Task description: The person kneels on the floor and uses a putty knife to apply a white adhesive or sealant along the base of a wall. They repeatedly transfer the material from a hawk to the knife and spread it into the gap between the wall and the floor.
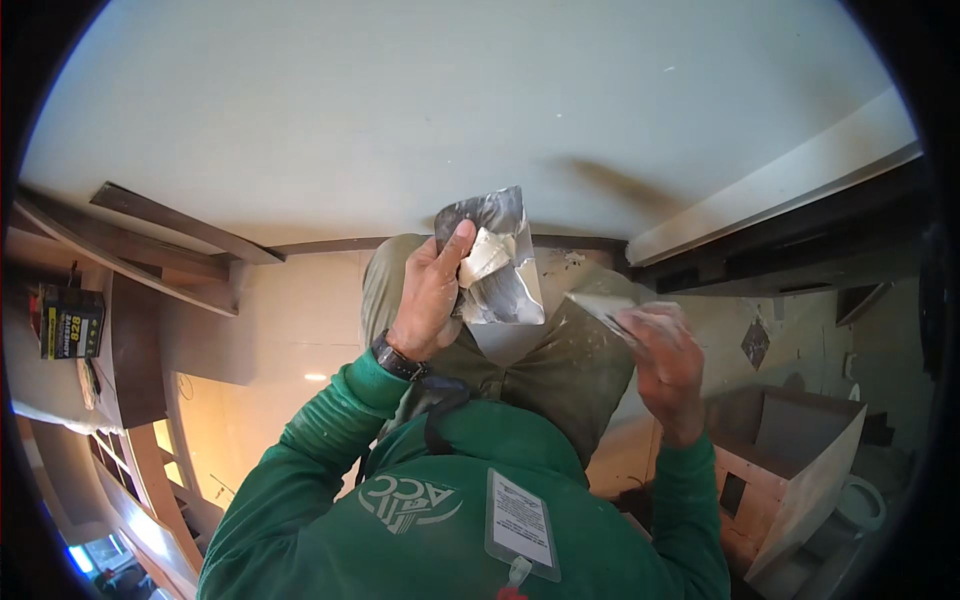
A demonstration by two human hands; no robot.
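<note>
The left hand [425,300] has the metal plate [505,302] pinched at its left edge, thumb on top and the other fingers mostly out of sight, presumably propping it from below. Makes sense to me: gripping from the side leaves the right edge and both right corners free. The white paste [487,256] sits as a lump around the middle of the plate, right by the thumb, with smears toward the right edge; keeping it central probably stops it sliding off, and the plate being over the lap seems handy for keeping the load close to the body. The right hand [668,365] is pinching a thin flat blade [600,306] by its right end, so the left end is clear and faces the plate. It's a bit blurry there, so I can't tell exactly how each finger sits. Blade and plate are apart, near each other, both in front of the pale wall [450,110]. Knees bent over there looks like a decent way to work low, close to the wall's bottom edge.
</note>
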